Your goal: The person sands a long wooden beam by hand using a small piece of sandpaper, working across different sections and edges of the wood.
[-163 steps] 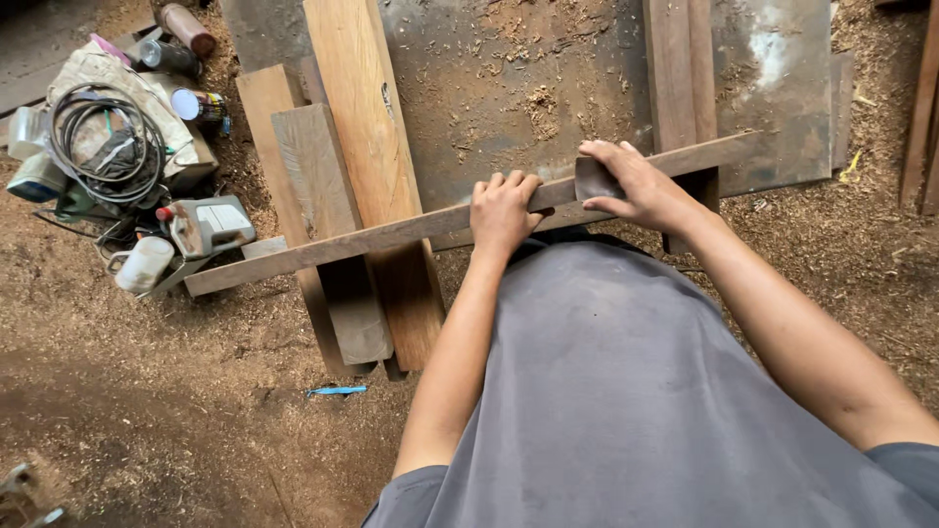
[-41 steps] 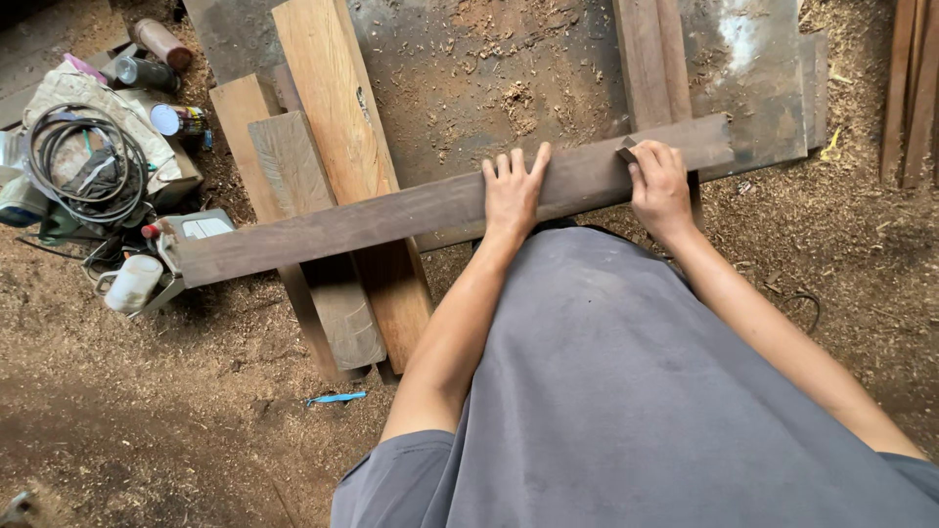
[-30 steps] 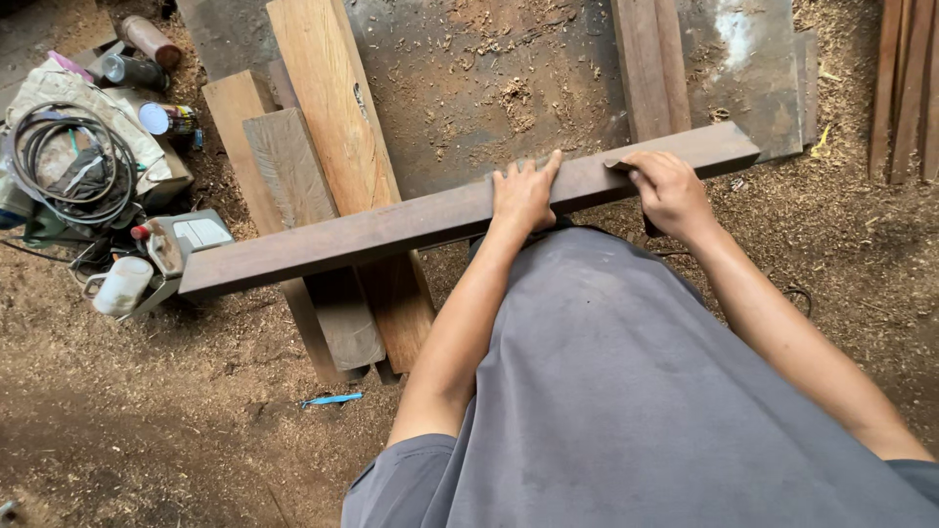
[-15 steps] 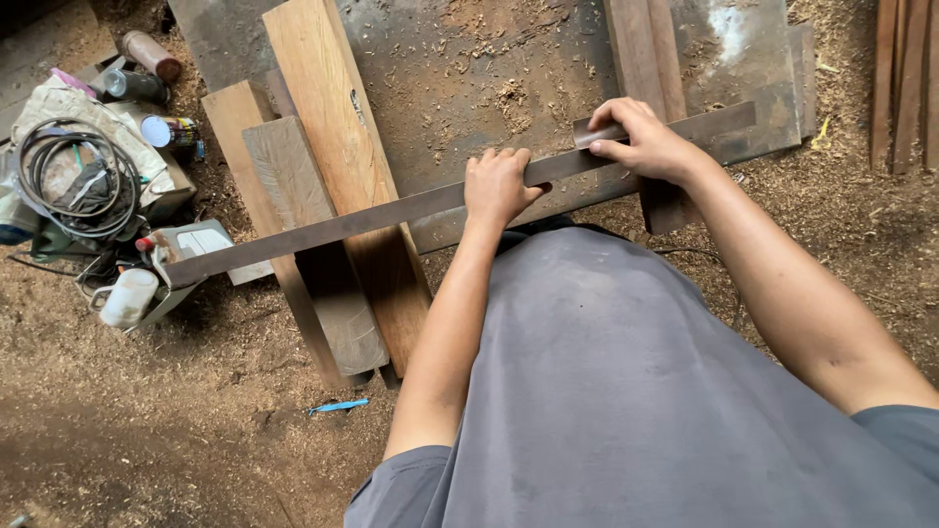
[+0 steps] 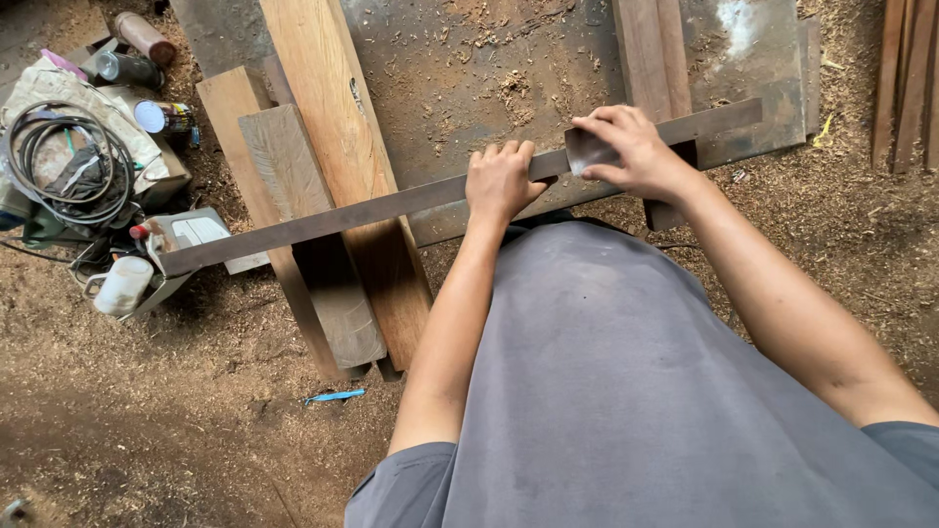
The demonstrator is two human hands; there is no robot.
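A long dark wooden plank point(image 5: 323, 221) stands on its narrow edge and runs from lower left to upper right in front of my body. My left hand point(image 5: 501, 182) grips its top edge near the middle. My right hand point(image 5: 631, 152) presses a small flat grey piece point(image 5: 587, 149), perhaps a scraper or sanding sheet, against the plank's edge a little to the right. The plank's right end point(image 5: 729, 115) reaches over the grey slab.
Several lighter planks point(image 5: 323, 137) lie under the dark one on a dusty grey slab point(image 5: 489, 68). At the left sit a coiled cable point(image 5: 54, 161), cans point(image 5: 147, 39), a white mug point(image 5: 122, 286) and a power tool point(image 5: 191, 235). Sawdust covers the ground; a blue pen point(image 5: 335, 396) lies there. More boards point(image 5: 910, 78) lie at the right.
The plank lay flat a second ago; it has been turned up onto its narrow edge. My right hand has shifted left along it and now holds the grey piece on the edge.
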